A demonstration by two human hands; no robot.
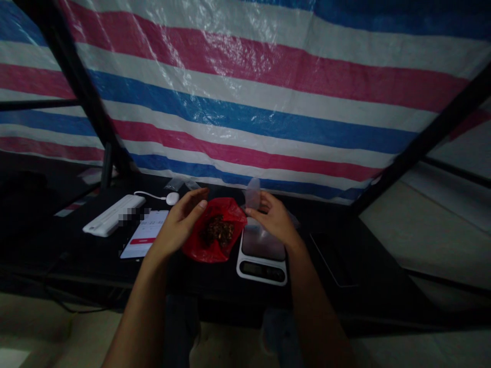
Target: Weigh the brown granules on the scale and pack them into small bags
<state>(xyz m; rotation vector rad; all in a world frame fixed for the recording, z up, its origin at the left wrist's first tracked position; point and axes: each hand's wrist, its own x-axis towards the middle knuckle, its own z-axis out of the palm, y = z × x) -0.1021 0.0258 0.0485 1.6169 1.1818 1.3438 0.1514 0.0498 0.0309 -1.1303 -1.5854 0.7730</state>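
A red plastic bag [197, 251] lies opened on the black table, with a heap of small dark brown pieces [219, 230] inside. My left hand [184, 217] is at the bag's left rim, thumb and fingers apart and nothing seen between them. Over the back of a white digital scale [264, 243], my right hand [274, 217] pinches a small translucent plastic piece [252, 192] that stands upright; whether it is a bag or a scoop is unclear. The scale sits just right of the red bag, its display too dark to read.
Left of the bag lie a phone with a lit screen [143, 236], a long white device [114, 214] and a round white puck [172, 198] on a cable. Clear plastic bags [184, 184] lie behind. A dark flat device [333, 259] is at right. Striped sheeting [245, 117] hangs behind the table.
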